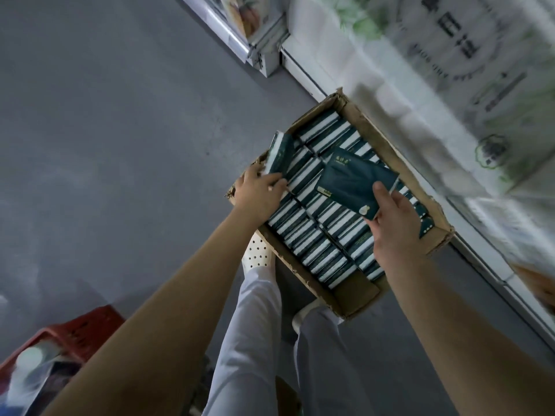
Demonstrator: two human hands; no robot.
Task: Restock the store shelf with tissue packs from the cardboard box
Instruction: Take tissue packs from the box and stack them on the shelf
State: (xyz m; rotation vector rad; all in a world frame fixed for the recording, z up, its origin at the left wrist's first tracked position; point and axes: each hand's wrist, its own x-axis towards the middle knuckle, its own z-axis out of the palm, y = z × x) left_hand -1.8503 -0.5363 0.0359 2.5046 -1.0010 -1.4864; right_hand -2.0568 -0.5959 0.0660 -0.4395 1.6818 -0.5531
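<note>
An open cardboard box (356, 295) sits on the grey floor, filled with rows of dark green tissue packs (318, 253) standing on edge. My left hand (259, 192) grips one pack (280, 153) at the box's far left corner and has it lifted partly above the rows. My right hand (396, 219) holds another dark green pack (357, 181) flat-side up above the middle of the box, thumb on top. The store shelf (450, 94) runs along the right, blurred, with large white tissue bundles on it.
The shelf's white base rail (303, 70) borders the box on the right. A red plastic basket (69, 334) with items stands at the lower left. My white trousers and perforated shoes (258, 253) are directly below the box. Grey floor (120, 145) spreads to the left.
</note>
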